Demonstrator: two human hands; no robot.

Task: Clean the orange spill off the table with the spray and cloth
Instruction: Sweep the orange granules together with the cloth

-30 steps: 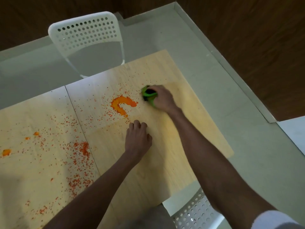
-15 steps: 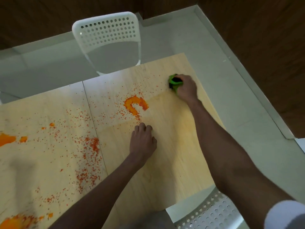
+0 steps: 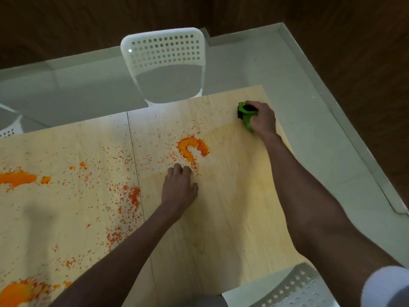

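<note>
Orange spill covers the light wooden table [image 3: 232,218]: a curved orange heap [image 3: 192,148] near the middle, scattered specks [image 3: 130,196] along the table seam, and larger blots at the left edge [image 3: 16,178] and bottom left [image 3: 15,294]. My right hand [image 3: 262,119] grips a green cloth [image 3: 245,114] with a dark part, pressed on the table near its far right corner. My left hand [image 3: 179,187] rests palm down on the table just below the curved heap, fingers slightly bent, holding nothing. No spray bottle is in view.
A white perforated chair [image 3: 164,60] stands at the table's far side. Another white chair [image 3: 294,289] is at the near right edge, and part of a third [image 3: 10,129] at the left. Grey floor and a dark wooden wall surround the table.
My right hand has slid the green cloth away from the curved heap toward the far right corner of the table. My left hand stays planted in the same spot.
</note>
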